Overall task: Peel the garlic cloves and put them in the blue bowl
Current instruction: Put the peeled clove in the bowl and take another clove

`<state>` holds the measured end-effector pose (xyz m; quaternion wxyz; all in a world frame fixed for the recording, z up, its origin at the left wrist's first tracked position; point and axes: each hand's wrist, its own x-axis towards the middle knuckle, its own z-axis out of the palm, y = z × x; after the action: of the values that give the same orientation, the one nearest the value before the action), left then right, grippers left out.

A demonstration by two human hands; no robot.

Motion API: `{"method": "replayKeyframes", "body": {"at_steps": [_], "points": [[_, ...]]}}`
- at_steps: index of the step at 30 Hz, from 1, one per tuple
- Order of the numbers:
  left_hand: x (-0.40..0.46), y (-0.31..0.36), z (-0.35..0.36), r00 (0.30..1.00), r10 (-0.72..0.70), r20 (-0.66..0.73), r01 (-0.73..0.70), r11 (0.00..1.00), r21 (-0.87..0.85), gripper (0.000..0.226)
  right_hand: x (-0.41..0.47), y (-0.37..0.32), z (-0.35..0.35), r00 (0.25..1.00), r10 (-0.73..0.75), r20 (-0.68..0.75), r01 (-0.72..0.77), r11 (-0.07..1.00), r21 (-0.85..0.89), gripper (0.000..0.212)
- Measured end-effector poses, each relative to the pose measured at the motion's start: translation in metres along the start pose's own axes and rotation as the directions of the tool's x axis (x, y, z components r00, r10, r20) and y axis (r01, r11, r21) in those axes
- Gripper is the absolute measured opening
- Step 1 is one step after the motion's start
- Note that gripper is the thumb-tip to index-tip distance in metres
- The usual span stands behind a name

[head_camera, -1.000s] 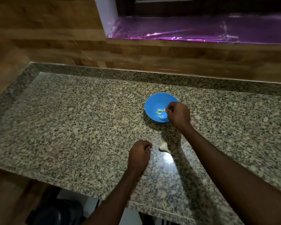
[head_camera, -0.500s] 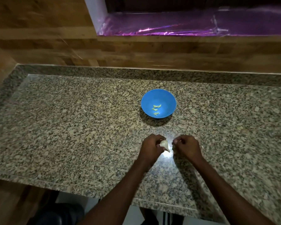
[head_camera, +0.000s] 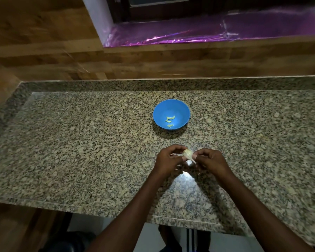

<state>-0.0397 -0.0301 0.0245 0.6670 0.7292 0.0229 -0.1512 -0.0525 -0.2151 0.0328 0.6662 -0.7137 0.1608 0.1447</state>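
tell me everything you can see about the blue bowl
The blue bowl is small, round and glossy, plastic by its look, standing upright on the speckled granite counter. Three or four pale yellow-green peeled garlic cloves lie at its bottom. Nothing else touches it; both hands are nearer the person, apart from it. It casts a shadow on its near side.

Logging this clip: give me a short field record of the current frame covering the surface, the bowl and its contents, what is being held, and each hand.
surface: speckled granite countertop, wood-panelled wall behind it
bowl: round blue plastic bowl, upright on the countertop, beyond the hands
bowl contents: a few pale peeled garlic cloves at the bottom
held item: whitish papery garlic bulb piece, between both hands, nearer the person than the bowl
left hand: fingers curled, grip on the garlic's left side
right hand: fingertips pinch its right side
task stage: peeling under way, this piece not yet in the bowl
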Motion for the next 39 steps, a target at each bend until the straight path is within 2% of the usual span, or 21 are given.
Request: {"method": "replayKeyframes", "body": {"at_steps": [5,9,13,16,18,22,24,29,34,39], "points": [[0.004,0.004,0.005,0.998,-0.044,0.034,0.046,0.998,-0.048,0.028,-0.006,-0.011,-0.003,0.998,-0.055,0.004,0.055,0.998,-0.015,0.018],[0.007,0.01,0.005,0.99,-0.109,0.087,0.117,0.989,-0.092,0.026,-0.005,-0.01,-0.007,0.98,-0.189,-0.054,0.176,0.967,-0.182,0.002],[0.008,0.017,0.01,0.978,-0.196,0.068,0.204,0.969,-0.141,0.032,-0.006,-0.014,-0.007,0.961,-0.278,0.003,0.275,0.949,-0.151,0.025],[0.01,0.019,0.015,0.973,-0.228,0.02,0.229,0.961,-0.157,0.031,-0.005,-0.014,-0.005,0.979,-0.204,0.028,0.204,0.979,-0.011,0.011],[0.012,0.016,0.016,0.978,-0.206,-0.037,0.201,0.974,-0.105,0.03,-0.003,-0.011,-0.005,0.989,-0.146,0.021,0.144,0.987,0.067,0.004],[0.014,0.009,0.017,0.987,-0.099,-0.123,0.1,0.995,0.003,0.028,-0.001,-0.009,-0.003,0.996,-0.091,0.011,0.089,0.987,0.137,0.007],[0.015,0.008,0.015,0.99,-0.1,-0.096,0.098,0.995,-0.026,0.027,0.0,-0.009,-0.002,0.995,-0.097,0.03,0.093,0.989,0.115,0.009],[0.012,0.006,0.007,0.996,-0.045,0.082,0.048,0.998,-0.03,0.019,0.003,-0.012,-0.002,0.996,-0.063,0.058,0.056,0.99,0.126,0.02],[0.016,0.006,0.005,0.996,-0.035,0.081,0.031,0.998,0.046,0.022,0.004,-0.017,-0.003,0.995,0.019,0.1,-0.033,0.99,0.137,0.018],[0.022,0.005,0.001,0.996,-0.04,0.081,0.03,0.992,0.12,0.022,0.01,-0.022,-0.004,0.991,0.065,0.116,-0.073,0.995,0.063,0.011]]}}
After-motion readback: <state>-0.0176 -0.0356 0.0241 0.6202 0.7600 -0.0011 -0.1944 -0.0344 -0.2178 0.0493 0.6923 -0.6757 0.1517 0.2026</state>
